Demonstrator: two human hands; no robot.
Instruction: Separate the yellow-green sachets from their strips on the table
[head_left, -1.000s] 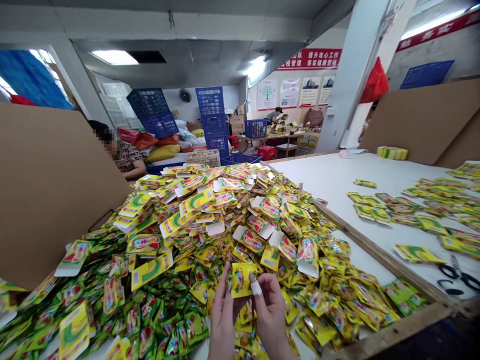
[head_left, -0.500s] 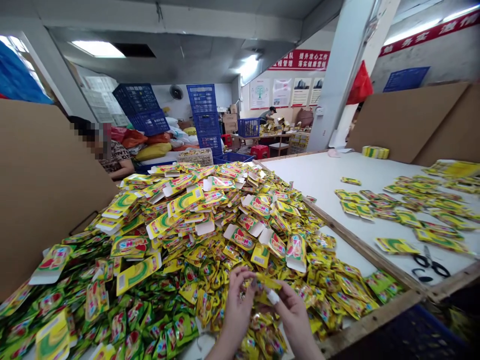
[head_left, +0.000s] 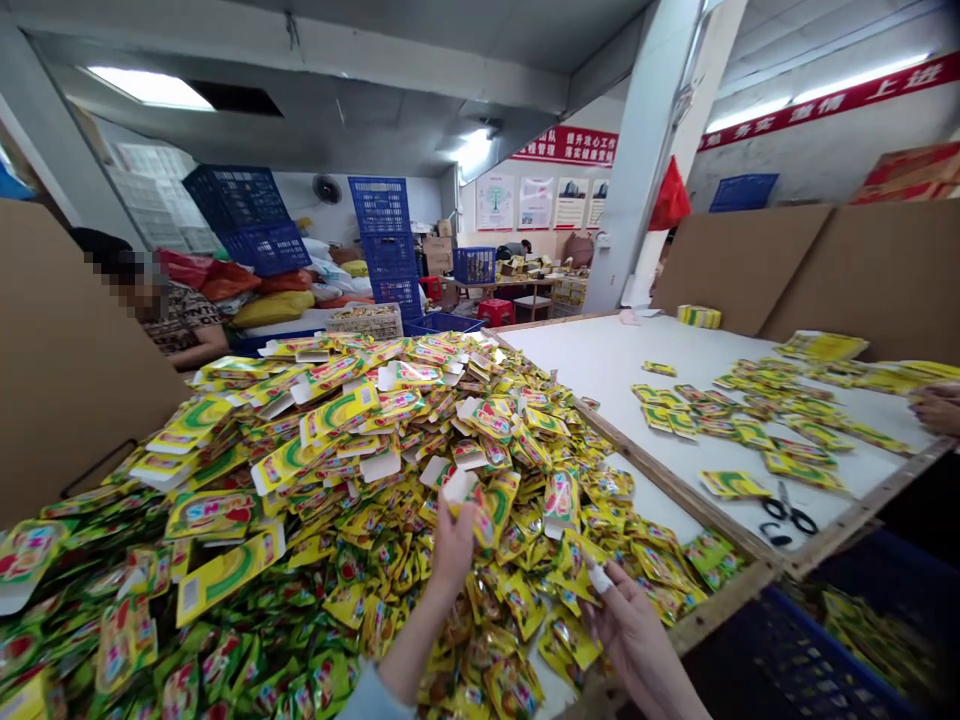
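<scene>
A large heap of yellow-green printed card packets fills the lower left, many with white flaps. My left hand reaches up into the heap, its fingers against a white-flapped packet; I cannot tell whether it holds that packet. Lower right, my right hand hangs apart from the left, close over loose packets. A white bandage wraps one of its fingertips, and nothing shows in its fingers.
A wooden rail separates the heap from a white table with scattered packets and black-handled scissors. A co-worker's hand is at the right edge. A blue crate of packets stands lower right; a seated person is at left.
The yellow packet earlier held between both hands no longer shows there. My hands have moved apart, the left up into the heap and the right lower right. The view has turned right.
</scene>
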